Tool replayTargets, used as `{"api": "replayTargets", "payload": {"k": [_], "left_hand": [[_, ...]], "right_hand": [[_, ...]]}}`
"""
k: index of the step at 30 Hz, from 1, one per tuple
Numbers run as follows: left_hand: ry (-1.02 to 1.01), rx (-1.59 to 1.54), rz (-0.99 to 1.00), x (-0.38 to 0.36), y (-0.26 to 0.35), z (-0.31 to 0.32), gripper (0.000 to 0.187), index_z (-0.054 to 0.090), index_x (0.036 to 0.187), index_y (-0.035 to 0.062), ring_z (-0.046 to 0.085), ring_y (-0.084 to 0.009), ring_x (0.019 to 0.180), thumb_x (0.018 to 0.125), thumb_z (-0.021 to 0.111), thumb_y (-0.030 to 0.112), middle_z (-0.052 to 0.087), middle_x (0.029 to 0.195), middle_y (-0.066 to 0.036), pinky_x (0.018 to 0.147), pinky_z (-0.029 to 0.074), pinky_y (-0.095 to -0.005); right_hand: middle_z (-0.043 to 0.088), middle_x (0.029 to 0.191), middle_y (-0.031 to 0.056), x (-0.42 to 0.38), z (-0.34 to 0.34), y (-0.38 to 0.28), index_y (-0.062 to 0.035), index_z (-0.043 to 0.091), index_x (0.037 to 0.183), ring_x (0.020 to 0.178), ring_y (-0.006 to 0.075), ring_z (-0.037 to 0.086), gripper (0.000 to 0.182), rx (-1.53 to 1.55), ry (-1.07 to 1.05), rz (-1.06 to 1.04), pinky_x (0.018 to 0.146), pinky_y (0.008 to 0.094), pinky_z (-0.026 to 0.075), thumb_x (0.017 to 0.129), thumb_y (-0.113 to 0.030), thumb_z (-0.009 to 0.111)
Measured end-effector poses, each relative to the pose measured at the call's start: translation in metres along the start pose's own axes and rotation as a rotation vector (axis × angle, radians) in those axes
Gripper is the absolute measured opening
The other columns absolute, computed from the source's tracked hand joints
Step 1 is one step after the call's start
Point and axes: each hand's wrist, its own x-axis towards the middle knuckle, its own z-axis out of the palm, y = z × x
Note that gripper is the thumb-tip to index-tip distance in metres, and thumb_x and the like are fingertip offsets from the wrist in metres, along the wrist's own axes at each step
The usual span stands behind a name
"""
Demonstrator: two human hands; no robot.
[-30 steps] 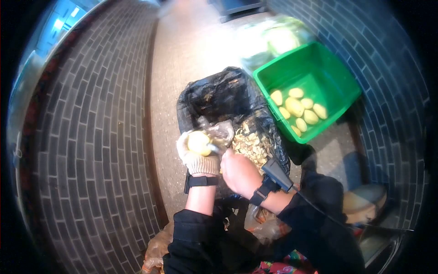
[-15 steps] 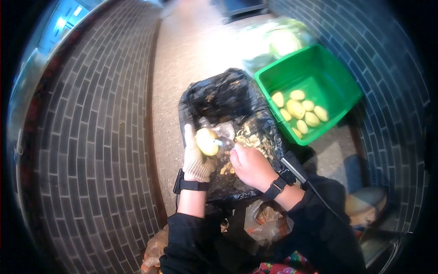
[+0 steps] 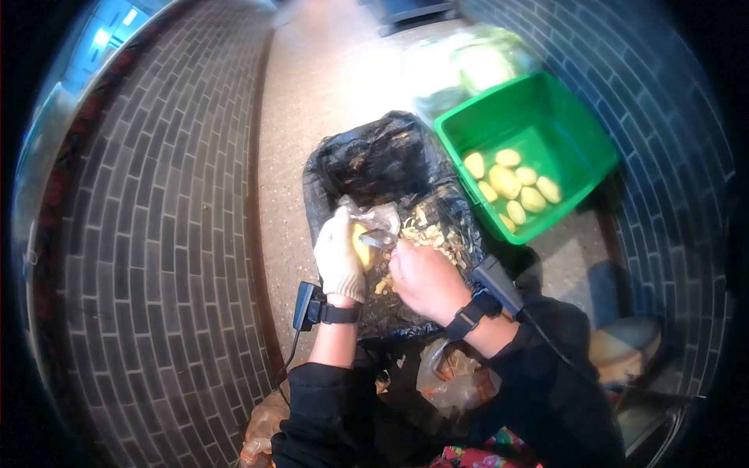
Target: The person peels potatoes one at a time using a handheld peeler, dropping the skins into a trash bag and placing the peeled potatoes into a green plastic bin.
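White knit covers the left hand [image 3: 340, 256], whose grip is curled around a yellow potato [image 3: 362, 251], probably because the ribbed fabric keeps a wet, rounded surface from slipping and shields the skin from an edge. The bare right hand [image 3: 427, 282] is closed in a fist, its grip pinching what appears to be a peeler [image 3: 377, 240]; the handle is mostly hidden by the fingers, while the pale head lies against the potato's exposed side. The potato is turned toward the right hand, which seems to leave that face free for the blade. Both hands hang over a bin lined with a black plastic bag [image 3: 367, 160], a position that would let scraps drop straight into it.

Inside the liner, curled peelings [image 3: 427, 234] are heaped mainly toward the right, with a few loose bits below the potato and a crumpled clear plastic bag [image 3: 373, 215] just beyond the hands. The liner is draped over the rim, presumably so the contents can be lifted out together.

Just beside it, on the right, stands a green plastic tub [image 3: 562, 144], apparently set within easy reach. About nine pale, peeled potatoes [image 3: 505, 182] are gathered at its near-left end. Behind the tub, a glare-washed bag seems to hold cabbage [image 3: 485, 69].
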Motion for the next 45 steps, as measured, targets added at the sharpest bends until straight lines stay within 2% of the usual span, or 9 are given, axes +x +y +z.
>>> {"api": "replayTargets", "payload": {"k": [5, 16, 19, 22, 26, 31, 39, 42, 45], "left_hand": [[0.164, -0.293, -0.19, 0.015, -0.025, -0.004, 0.041, 0.068, 0.095, 0.0026, 0.057, -0.0125, 0.076, 0.1, 0.059, 0.042, 0.064, 0.087, -0.004, 0.068, 0.048, -0.0288], [0.118, -0.736, -0.396, 0.027, -0.032, -0.01, 0.046, 0.064, 0.108, 0.0039, 0.06, -0.0134, 0.077, 0.104, 0.049, 0.048, 0.064, 0.09, -0.004, 0.068, 0.05, -0.029], [0.017, -0.501, -0.173, 0.018, -0.02, -0.012, 0.043, 0.067, 0.104, 0.0028, 0.062, -0.0141, 0.078, 0.105, 0.048, 0.042, 0.067, 0.09, -0.005, 0.07, 0.051, -0.0286], [-0.103, -0.034, 0.104, 0.006, -0.001, -0.01, 0.039, 0.071, 0.098, 0.0021, 0.063, -0.0136, 0.08, 0.106, 0.047, 0.032, 0.07, 0.089, -0.007, 0.072, 0.05, -0.0286], [-0.081, 0.119, 0.308, -0.006, 0.012, -0.004, 0.04, 0.071, 0.098, 0.0015, 0.063, -0.014, 0.08, 0.106, 0.049, 0.033, 0.07, 0.089, -0.007, 0.073, 0.049, -0.0287], [0.182, -0.024, 0.089, -0.005, 0.006, 0.002, 0.042, 0.07, 0.098, 0.0006, 0.061, -0.0148, 0.08, 0.106, 0.049, 0.037, 0.069, 0.089, -0.008, 0.074, 0.049, -0.0295], [0.245, -0.281, -0.152, 0.024, -0.019, -0.01, 0.045, 0.063, 0.096, 0.0028, 0.061, -0.0166, 0.076, 0.103, 0.051, 0.046, 0.065, 0.088, -0.006, 0.071, 0.051, -0.0321], [-0.074, -0.807, -0.493, 0.027, -0.022, -0.019, 0.047, 0.064, 0.094, 0.0101, 0.066, -0.021, 0.07, 0.092, 0.061, 0.057, 0.067, 0.087, -0.006, 0.061, 0.056, -0.0359], [-0.305, -0.804, -0.783, 0.017, -0.001, -0.021, 0.05, 0.064, 0.096, 0.01, 0.067, -0.0209, 0.075, 0.09, 0.062, 0.059, 0.068, 0.088, -0.007, 0.064, 0.057, -0.0365]], "right_hand": [[0.064, 0.068, 0.0239, -0.011, 0.022, -0.006, 0.0037, 0.055, 0.087, 0.067, 0.0424, 0.066, 0.023, -0.119, -0.029, -0.022, 0.064, 0.0504, 0.054, 0.096, -0.018, 0.052], [0.065, 0.076, 0.0275, -0.01, 0.026, 0.002, 0.0017, 0.058, 0.088, 0.076, 0.0459, 0.065, 0.025, 0.075, -0.141, 0.048, 0.072, 0.0543, 0.051, 0.097, -0.02, 0.049], [0.063, 0.069, 0.0254, 0.001, -0.003, -0.003, 0.0014, 0.059, 0.085, 0.069, 0.0447, 0.064, 0.028, 0.058, 0.062, 0.014, 0.066, 0.0546, 0.051, 0.097, -0.021, 0.047], [0.063, 0.069, 0.0258, 0.007, -0.014, 0.0, 0.001, 0.059, 0.085, 0.069, 0.0453, 0.064, 0.028, 0.053, 0.058, -0.025, 0.067, 0.0549, 0.05, 0.098, -0.021, 0.048], [0.062, 0.072, 0.0276, 0.004, -0.003, -0.004, 0.0021, 0.056, 0.087, 0.07, 0.0459, 0.063, 0.025, 0.053, 0.039, 0.01, 0.066, 0.0531, 0.05, 0.098, -0.019, 0.049], [0.063, 0.067, 0.0254, -0.002, 0.014, -0.007, 0.0054, 0.055, 0.088, 0.069, 0.0433, 0.066, 0.025, -0.035, 0.001, -0.009, 0.066, 0.0508, 0.054, 0.097, -0.017, 0.049], [0.065, 0.075, 0.0259, -0.021, 0.035, -0.006, 0.004, 0.056, 0.087, 0.075, 0.0435, 0.067, 0.025, 0.065, -0.177, -0.004, 0.071, 0.0509, 0.054, 0.096, -0.019, 0.051], [0.065, 0.082, 0.028, -0.009, 0.016, -0.004, 0.0035, 0.058, 0.091, 0.081, 0.0452, 0.065, 0.029, 0.102, -0.197, 0.073, 0.076, 0.0529, 0.051, 0.098, -0.023, 0.047], [0.063, 0.078, 0.0293, -0.004, -0.004, 0.002, 0.0036, 0.057, 0.091, 0.079, 0.0463, 0.064, 0.03, 0.131, -0.091, 0.082, 0.074, 0.054, 0.049, 0.099, -0.023, 0.046]]}}
